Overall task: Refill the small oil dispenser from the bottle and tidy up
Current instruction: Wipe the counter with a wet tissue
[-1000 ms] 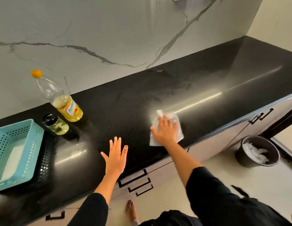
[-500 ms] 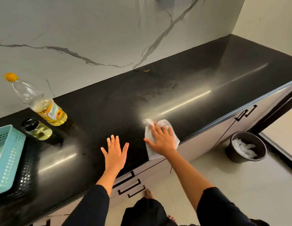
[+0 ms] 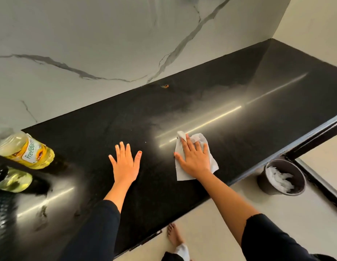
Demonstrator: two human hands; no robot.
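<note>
Right grip [image 3: 195,159] flat on the tissue, bin to its right

Right grip lies palm down on a white tissue [image 3: 183,175], fingers straight and pressing it to the black surface [image 3: 182,110] near the front edge; nothing is pinched or curled round. Left grip [image 3: 125,165] rests flat beside it, fingers spread, holding nothing.

The bottle [image 3: 26,150] and the small dispenser [image 3: 13,180] stand close together at the far left of the surface, well apart from both grips and nearer the left one. The dispenser holds yellow oil, so the refill looks done and this is likely the wiping part of tidying up.

What the coming move probably turns on is the bin [image 3: 282,178]. It sits on the floor below the front edge of the surface, to the right of the right grip, with crumpled white paper already in it. That grip is the nearer one, so once the wiping is done it would have to gather the tissue and carry it rightward and down past the edge.

A small orange speck [image 3: 165,86] lies far back by the wall.
</note>
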